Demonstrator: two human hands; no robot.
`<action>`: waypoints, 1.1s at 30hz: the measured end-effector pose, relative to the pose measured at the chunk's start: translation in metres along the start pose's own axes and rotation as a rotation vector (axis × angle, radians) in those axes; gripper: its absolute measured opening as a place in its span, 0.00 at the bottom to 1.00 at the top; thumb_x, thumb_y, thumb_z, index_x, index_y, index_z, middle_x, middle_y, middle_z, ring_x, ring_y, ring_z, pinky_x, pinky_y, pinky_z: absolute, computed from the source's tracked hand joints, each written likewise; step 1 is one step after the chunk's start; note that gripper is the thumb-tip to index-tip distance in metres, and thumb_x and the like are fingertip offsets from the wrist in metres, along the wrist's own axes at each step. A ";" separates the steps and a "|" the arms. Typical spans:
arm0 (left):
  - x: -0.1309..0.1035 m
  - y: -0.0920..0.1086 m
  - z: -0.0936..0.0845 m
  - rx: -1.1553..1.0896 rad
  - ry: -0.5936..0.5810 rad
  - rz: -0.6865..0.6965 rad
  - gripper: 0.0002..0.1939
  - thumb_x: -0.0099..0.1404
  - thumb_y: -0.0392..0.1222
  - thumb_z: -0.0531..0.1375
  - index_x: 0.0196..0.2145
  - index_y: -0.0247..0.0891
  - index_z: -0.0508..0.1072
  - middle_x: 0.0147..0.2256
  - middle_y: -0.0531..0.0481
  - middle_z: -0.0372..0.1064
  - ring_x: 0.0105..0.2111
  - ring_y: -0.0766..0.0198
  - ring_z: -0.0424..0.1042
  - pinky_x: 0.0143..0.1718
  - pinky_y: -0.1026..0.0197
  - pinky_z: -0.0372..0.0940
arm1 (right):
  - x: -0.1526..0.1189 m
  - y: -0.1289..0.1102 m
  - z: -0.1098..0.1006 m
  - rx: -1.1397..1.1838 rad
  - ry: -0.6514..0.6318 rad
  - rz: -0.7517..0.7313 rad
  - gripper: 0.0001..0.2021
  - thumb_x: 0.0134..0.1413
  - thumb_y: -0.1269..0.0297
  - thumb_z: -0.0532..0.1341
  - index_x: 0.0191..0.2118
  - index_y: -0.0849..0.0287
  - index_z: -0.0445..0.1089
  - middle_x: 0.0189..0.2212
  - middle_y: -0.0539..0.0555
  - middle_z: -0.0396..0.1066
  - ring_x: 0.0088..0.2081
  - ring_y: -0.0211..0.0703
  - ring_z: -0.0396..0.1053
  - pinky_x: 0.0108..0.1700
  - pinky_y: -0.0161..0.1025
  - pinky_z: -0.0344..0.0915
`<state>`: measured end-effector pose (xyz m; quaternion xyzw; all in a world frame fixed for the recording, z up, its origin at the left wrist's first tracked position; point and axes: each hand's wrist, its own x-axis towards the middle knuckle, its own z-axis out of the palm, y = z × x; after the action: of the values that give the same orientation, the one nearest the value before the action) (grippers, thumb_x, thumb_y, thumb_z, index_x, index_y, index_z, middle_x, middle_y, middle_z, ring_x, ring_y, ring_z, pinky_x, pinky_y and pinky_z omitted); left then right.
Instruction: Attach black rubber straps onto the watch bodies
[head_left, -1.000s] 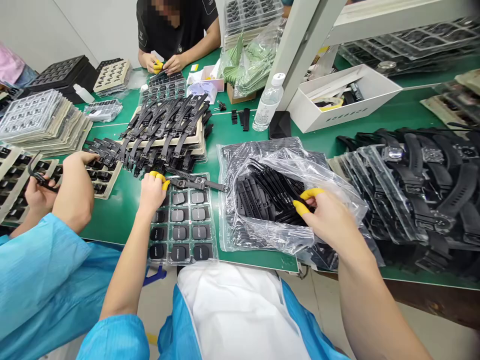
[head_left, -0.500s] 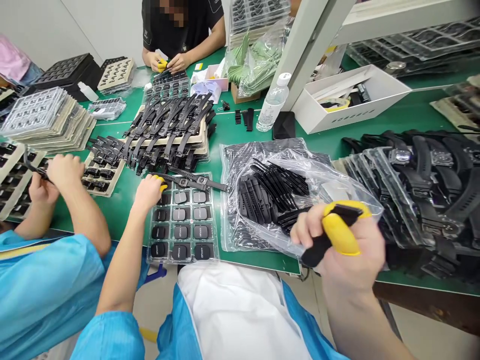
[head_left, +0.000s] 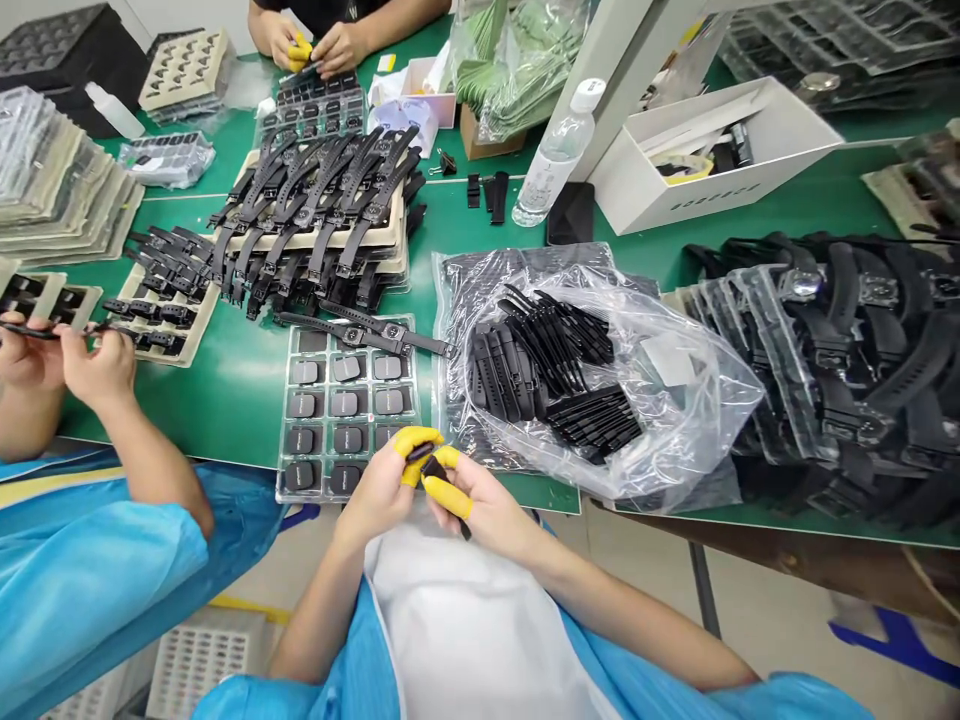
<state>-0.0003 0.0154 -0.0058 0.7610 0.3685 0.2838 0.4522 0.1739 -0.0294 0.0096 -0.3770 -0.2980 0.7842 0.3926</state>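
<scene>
The person's left hand (head_left: 386, 490) and right hand (head_left: 484, 500) meet just above the lap, in front of the worktop (head_left: 247, 400) edge. Yellow-covered fingers of the left pinch a small dark piece (head_left: 420, 451), partly hidden; those of the right are closed on a black watch strap (head_left: 433, 467), its tail hanging below the hand. Just beyond, a clear plastic tray (head_left: 323, 440) carries black watch heads (head_left: 345, 403) in rows, with two strapped watches (head_left: 391, 333) lying across its far end. To its right, an open plastic bag (head_left: 709, 405) holds bunched black straps (head_left: 592, 422). At left, a neighbour's hands (head_left: 101, 368) grip a dark piece. Farther back stand a heap of strapped watches on trays (head_left: 322, 215), a water bottle (head_left: 555, 160), a white box (head_left: 712, 195) and, across the worktop, another person's hands (head_left: 341, 48).
</scene>
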 end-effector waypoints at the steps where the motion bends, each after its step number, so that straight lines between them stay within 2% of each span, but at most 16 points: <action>1: -0.002 -0.001 0.000 0.027 -0.004 0.033 0.28 0.66 0.25 0.51 0.61 0.43 0.66 0.56 0.43 0.73 0.58 0.55 0.72 0.61 0.48 0.69 | 0.000 0.000 -0.001 -0.011 -0.015 0.012 0.24 0.58 0.38 0.66 0.39 0.54 0.63 0.22 0.43 0.66 0.20 0.34 0.58 0.22 0.33 0.54; 3: -0.005 -0.003 -0.002 0.069 -0.013 0.079 0.31 0.64 0.24 0.50 0.62 0.43 0.67 0.57 0.43 0.72 0.59 0.55 0.71 0.61 0.48 0.69 | -0.001 0.000 -0.003 -0.035 -0.055 0.035 0.24 0.59 0.38 0.65 0.39 0.55 0.64 0.20 0.42 0.66 0.19 0.33 0.57 0.21 0.33 0.53; 6: -0.008 -0.004 -0.005 0.095 -0.041 0.112 0.30 0.66 0.25 0.50 0.62 0.43 0.67 0.56 0.43 0.73 0.58 0.55 0.72 0.60 0.49 0.69 | -0.004 0.000 -0.007 -0.044 -0.087 0.060 0.22 0.60 0.40 0.65 0.40 0.56 0.66 0.18 0.42 0.65 0.17 0.33 0.54 0.19 0.33 0.51; 11: -0.009 0.000 -0.005 0.112 -0.004 0.120 0.26 0.70 0.28 0.50 0.62 0.42 0.67 0.54 0.42 0.73 0.57 0.56 0.72 0.58 0.51 0.70 | -0.005 0.002 -0.009 0.006 -0.070 0.053 0.20 0.61 0.43 0.65 0.37 0.55 0.64 0.16 0.41 0.63 0.15 0.32 0.52 0.19 0.33 0.49; 17: -0.009 0.002 -0.003 0.185 0.000 0.177 0.28 0.69 0.25 0.50 0.63 0.41 0.66 0.54 0.41 0.73 0.55 0.56 0.72 0.57 0.51 0.70 | -0.004 0.008 -0.010 0.032 -0.029 0.023 0.18 0.62 0.46 0.65 0.35 0.55 0.64 0.15 0.40 0.62 0.14 0.32 0.50 0.19 0.33 0.46; 26: -0.013 0.001 0.002 0.204 0.078 0.169 0.26 0.72 0.28 0.50 0.65 0.41 0.64 0.53 0.41 0.71 0.54 0.56 0.72 0.55 0.53 0.71 | -0.001 0.015 -0.007 0.133 0.000 -0.040 0.18 0.61 0.47 0.66 0.34 0.55 0.64 0.14 0.40 0.62 0.14 0.31 0.51 0.18 0.33 0.47; 33: -0.015 0.009 -0.011 0.148 -0.062 0.152 0.26 0.77 0.37 0.49 0.70 0.41 0.59 0.57 0.37 0.66 0.56 0.53 0.69 0.58 0.50 0.69 | -0.002 0.012 -0.007 0.239 0.011 0.055 0.18 0.58 0.48 0.68 0.32 0.55 0.64 0.12 0.40 0.61 0.13 0.31 0.48 0.16 0.32 0.46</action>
<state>-0.0148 0.0055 0.0054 0.8266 0.3155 0.2653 0.3831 0.1756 -0.0363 -0.0029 -0.3397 -0.1898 0.8225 0.4147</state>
